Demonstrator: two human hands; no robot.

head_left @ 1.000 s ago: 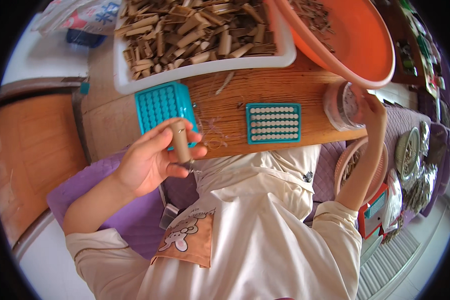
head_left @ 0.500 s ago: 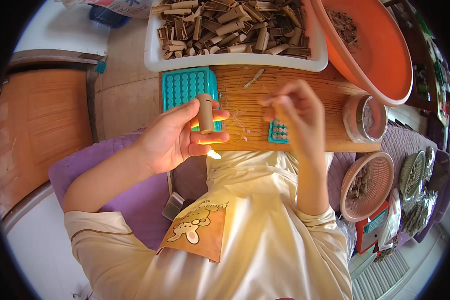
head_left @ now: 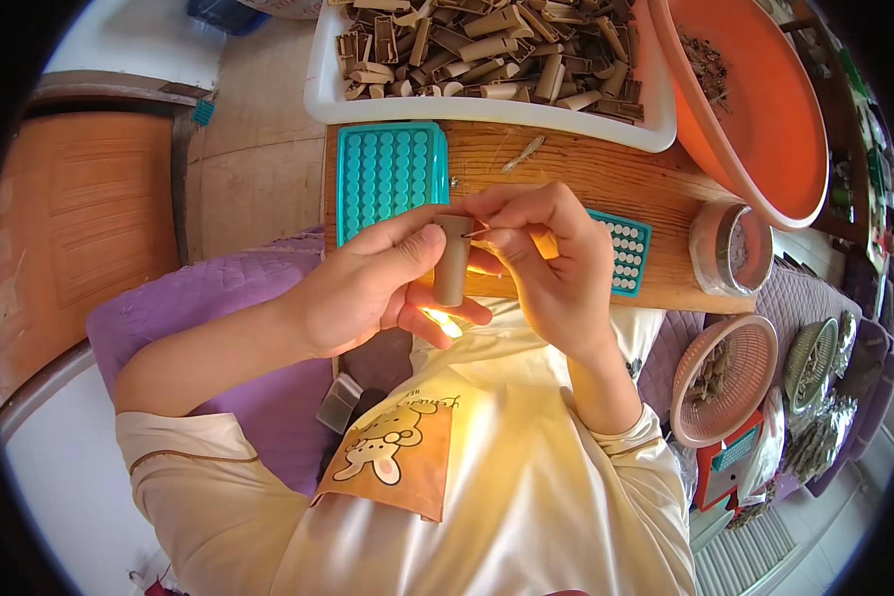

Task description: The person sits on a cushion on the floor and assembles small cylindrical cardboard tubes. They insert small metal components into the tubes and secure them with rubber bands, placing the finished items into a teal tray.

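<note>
My left hand (head_left: 363, 283) is closed around a tan, round-backed tube casing (head_left: 452, 268), which stands nearly upright between thumb and fingers. My right hand (head_left: 564, 263) meets it from the right, thumb and forefinger pinched at the casing's upper side. A small, thin, dark sliver (head_left: 477, 233) shows between those fingertips, touching or almost touching the casing. What it is cannot be made out. Behind my left hand lies a teal tray (head_left: 392, 174) with rows of round cells. Partly hidden by my right hand is a smaller teal tray (head_left: 628, 256) holding small white discs.
A white bin (head_left: 497, 107) heaped with similar tan casings stands at the far edge of the wooden table (head_left: 566, 164). An orange basin (head_left: 765, 129) leans beside it at the right. Nearer are a clear round container (head_left: 730, 243) and a pink basket (head_left: 727, 382).
My right hand has moved left and closed in on the casing. My left hand has shifted slightly right with the casing. More of the smaller teal tray now shows.
</note>
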